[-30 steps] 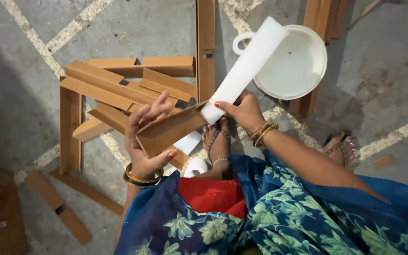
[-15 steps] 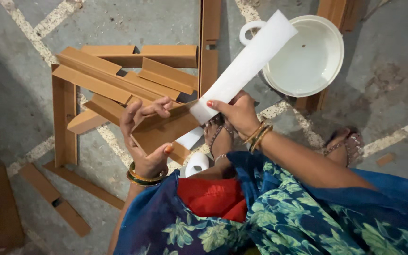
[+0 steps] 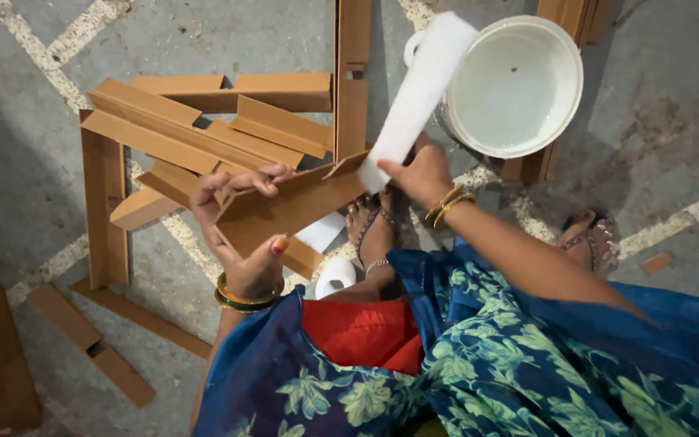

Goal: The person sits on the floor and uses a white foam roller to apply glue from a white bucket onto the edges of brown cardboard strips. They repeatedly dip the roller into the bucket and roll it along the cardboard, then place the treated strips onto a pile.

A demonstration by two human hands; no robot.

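White strip going onto a cardboard angle piece, mid-frame.

We note the left hand [image 3: 240, 235] gripping a brown cardboard angle piece [image 3: 289, 212] at frame centre; the right hand [image 3: 418, 171] pinches a long white strip [image 3: 418, 95] whose lower end meets the piece's upper right end. We judge the strip barely started, most of it free. More angle pieces [image 3: 204, 129] lie upper left, a white bucket [image 3: 519, 85] upper right, a white roll [image 3: 335, 277] below.
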